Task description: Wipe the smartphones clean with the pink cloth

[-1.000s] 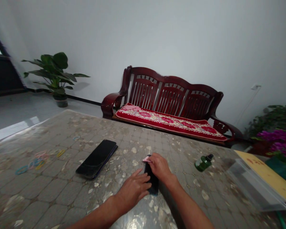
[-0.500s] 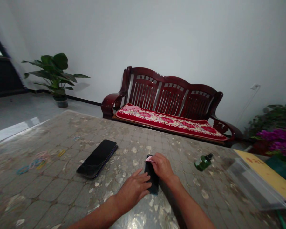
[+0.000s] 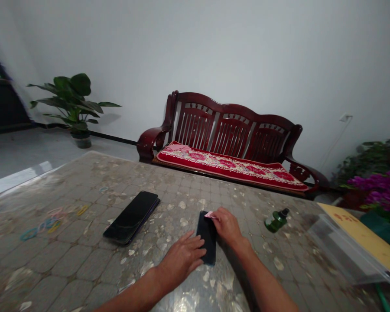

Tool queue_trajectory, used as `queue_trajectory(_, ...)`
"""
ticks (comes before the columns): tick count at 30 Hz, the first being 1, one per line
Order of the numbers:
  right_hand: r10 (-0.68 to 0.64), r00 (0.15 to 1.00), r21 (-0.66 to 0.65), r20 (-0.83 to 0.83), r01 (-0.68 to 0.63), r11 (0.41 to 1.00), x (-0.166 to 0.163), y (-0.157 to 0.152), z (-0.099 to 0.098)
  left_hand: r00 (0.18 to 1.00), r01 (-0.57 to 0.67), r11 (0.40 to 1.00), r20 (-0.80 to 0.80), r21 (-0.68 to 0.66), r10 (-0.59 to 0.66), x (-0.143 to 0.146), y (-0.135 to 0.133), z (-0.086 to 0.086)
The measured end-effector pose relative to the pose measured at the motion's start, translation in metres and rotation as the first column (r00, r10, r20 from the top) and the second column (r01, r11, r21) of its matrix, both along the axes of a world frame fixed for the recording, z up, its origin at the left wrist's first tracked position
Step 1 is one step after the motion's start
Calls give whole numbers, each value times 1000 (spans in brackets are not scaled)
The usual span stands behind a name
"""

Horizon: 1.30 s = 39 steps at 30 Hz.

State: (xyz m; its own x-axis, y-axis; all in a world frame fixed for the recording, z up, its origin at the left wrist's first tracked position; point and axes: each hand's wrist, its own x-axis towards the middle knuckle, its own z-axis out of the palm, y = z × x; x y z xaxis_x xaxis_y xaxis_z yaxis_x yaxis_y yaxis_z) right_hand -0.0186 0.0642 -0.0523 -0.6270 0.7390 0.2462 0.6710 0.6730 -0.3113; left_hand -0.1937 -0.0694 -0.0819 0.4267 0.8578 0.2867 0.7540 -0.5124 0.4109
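A small black phone [image 3: 207, 236] lies flat on the patterned table [image 3: 84, 255]. My left hand [image 3: 182, 259] rests on the phone's near left edge, fingers stretched out flat against it. My right hand [image 3: 226, 226] sits at the phone's far right corner, fingers pinched on a small pink cloth [image 3: 210, 215] that touches the screen. A second, larger black phone [image 3: 132, 216] lies to the left, apart from both hands.
A small green bottle [image 3: 275, 220] lies on its side to the right. A clear plastic box [image 3: 351, 253] with a yellow sheet stands at the right edge. Several coloured rubber bands [image 3: 45, 223] lie far left. A red wooden bench [image 3: 227, 147] stands behind the table.
My right hand has slid with the pink cloth from the phone's far left corner towards its far right corner. My left hand has stayed on the phone.
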Motion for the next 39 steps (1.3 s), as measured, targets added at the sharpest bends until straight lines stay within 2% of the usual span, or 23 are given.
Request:
queue_trajectory(2,13,1000,-7,2,-13,1000,3,-1,-1,1000,0,1000,3,0,0,0,0,-1)
queue_trajectory(8,174,983,-65,-51,-178,982,12,-21,-7,1000,-14,1000,-1,0,14,1,0,0)
queue_trajectory(15,2,1000,-41,-8,-2,999,8,-1,0,1000,-3,999,-8,33,3,0,1,-3)
queue_trajectory(17,15,1000,-38,-5,-15,999,9,-5,-2,1000,3,1000,-7,26,-3,0,1,-2)
queue_trajectory(22,149,987,-63,-62,-153,986,15,-24,-8,1000,-11,1000,-10,6,11,2,0,4)
queue_trajectory(30,-8,997,-43,-80,4,999,9,-6,-5,999,9,999,-39,34,-8,0,1,1)
queue_trajectory(36,160,985,-79,-61,-164,983,15,-25,-7,999,-5,996,-47,88,9,3,1,-6)
queue_trajectory(39,125,991,-68,-52,-129,989,11,-21,-4,999,-5,989,-45,151,12,3,2,-14)
